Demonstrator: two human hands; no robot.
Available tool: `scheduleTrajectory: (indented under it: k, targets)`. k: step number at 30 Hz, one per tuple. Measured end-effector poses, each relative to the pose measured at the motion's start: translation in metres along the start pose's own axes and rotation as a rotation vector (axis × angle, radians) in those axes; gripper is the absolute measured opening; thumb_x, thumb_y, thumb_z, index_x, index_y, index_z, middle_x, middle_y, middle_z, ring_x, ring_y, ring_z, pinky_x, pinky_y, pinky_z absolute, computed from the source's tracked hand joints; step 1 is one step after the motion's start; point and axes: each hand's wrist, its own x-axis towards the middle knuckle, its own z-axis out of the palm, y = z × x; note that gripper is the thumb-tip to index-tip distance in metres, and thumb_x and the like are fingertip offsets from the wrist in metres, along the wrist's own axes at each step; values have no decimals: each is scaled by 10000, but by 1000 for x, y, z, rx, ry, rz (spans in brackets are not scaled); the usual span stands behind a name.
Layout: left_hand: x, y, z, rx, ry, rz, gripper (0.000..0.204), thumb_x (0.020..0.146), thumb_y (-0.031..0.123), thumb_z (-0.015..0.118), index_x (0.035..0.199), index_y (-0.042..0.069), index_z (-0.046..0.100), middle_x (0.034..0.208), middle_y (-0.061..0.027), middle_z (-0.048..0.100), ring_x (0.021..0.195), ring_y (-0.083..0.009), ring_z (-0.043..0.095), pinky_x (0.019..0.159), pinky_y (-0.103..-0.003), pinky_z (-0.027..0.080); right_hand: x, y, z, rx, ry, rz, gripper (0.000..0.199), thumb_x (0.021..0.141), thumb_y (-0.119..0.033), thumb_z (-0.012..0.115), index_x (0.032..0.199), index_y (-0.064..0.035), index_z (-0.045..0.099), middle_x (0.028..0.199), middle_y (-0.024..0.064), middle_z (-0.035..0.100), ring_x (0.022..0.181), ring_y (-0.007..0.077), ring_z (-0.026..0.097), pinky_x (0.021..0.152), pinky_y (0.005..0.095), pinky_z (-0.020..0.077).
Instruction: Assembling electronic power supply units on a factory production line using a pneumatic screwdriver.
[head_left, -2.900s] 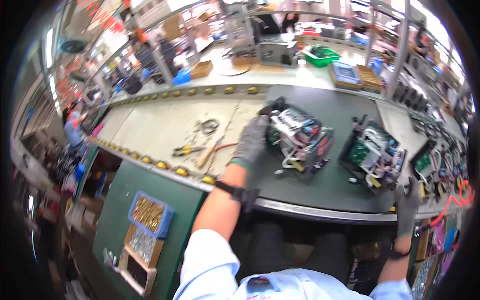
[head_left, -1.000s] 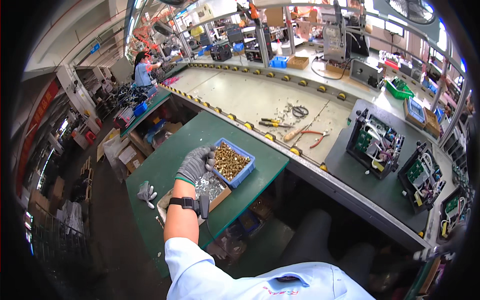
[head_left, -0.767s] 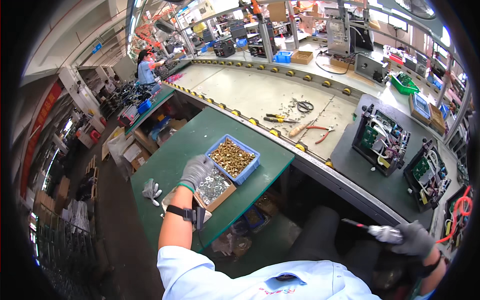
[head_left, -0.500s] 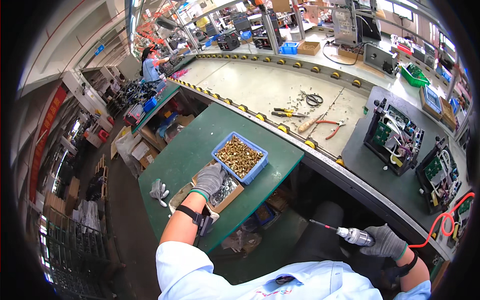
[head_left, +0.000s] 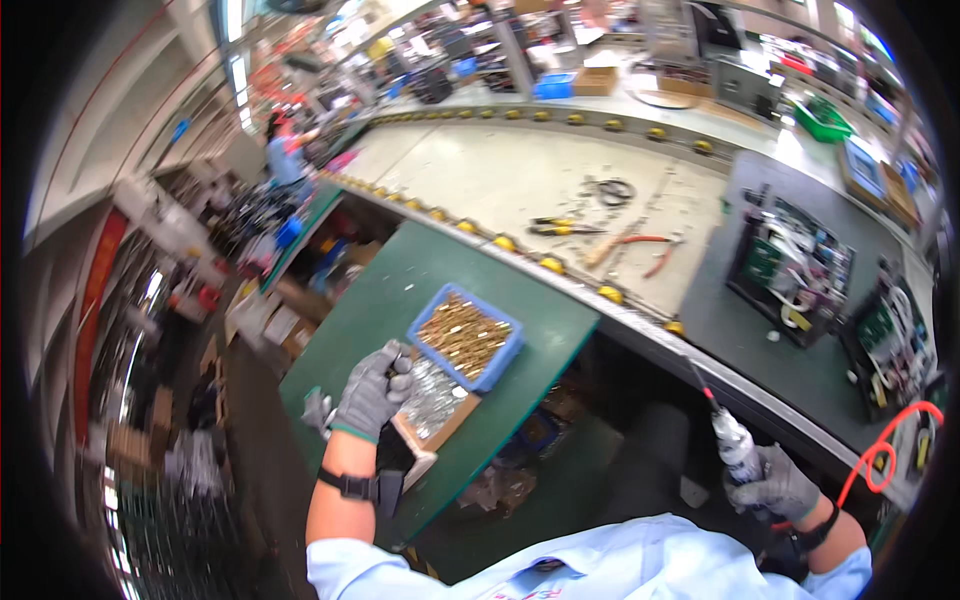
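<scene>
My left hand, in a grey glove, is raised beside a cardboard box of small shiny silver hardware, its fingers curled together. Whatever they may hold is too small and blurred to make out. Touching that box on its far side stands a blue plastic bin heaped with brass-coloured screws. At the lower right my gloved right hand is wrapped round a silver air screwdriver. Its long thin bit points up and away, toward the edge of the line, and touches no screw that I can see.
Both containers stand on a green table, with a loose grey glove at its left. Pliers and red-handled cutters lie on the pale line. Opened electronic units sit at the right, near a coiled orange hose.
My left hand has come up out of the cardboard box and moved slightly left, fingers curled. The screwdriver has swung from pointing left to pointing upward. The whole view has shifted and blurred.
</scene>
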Motion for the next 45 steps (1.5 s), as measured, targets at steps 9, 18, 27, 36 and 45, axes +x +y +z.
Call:
scheduleTrajectory:
  k: [9,18,27,36,45]
  targets:
    - [51,-122,254,-281,-649,-272,288,999,262,646,1107,-5,642,1007,-146,656,862,-216,625,641,-294,520,-31,10,-29,323,-82,6,336,834,-243,788,1014,0,642,837,62,667,720,105,657,613,247,562]
    - [87,-203,375,-221,-724,-437,407,893,-43,620,1283,-95,514,1262,-259,608,1251,-383,607,1060,-429,563,-63,37,-68,477,23,152,474,858,-401,803,1089,-29,623,903,61,683,747,113,676,640,262,587]
    - [112,-205,383,-55,-747,-500,309,1007,168,647,1251,-14,592,1117,-171,705,861,-233,732,667,-300,624,-42,25,-100,425,-9,150,462,850,-419,803,1047,-34,641,845,59,683,683,120,657,607,267,543]
    - [106,-181,385,976,-1090,583,441,1007,156,649,1362,-66,512,1219,-196,683,1110,-249,694,919,-322,594,-29,16,-82,432,42,99,476,845,-420,796,1058,-26,635,825,50,675,694,110,647,635,258,531]
    - [120,-180,366,187,-851,-328,360,1010,300,639,1139,-36,607,892,-130,680,649,-186,677,531,-254,548,-15,-10,-54,299,80,162,491,845,-435,781,1070,-21,642,833,52,683,700,110,651,643,259,534]
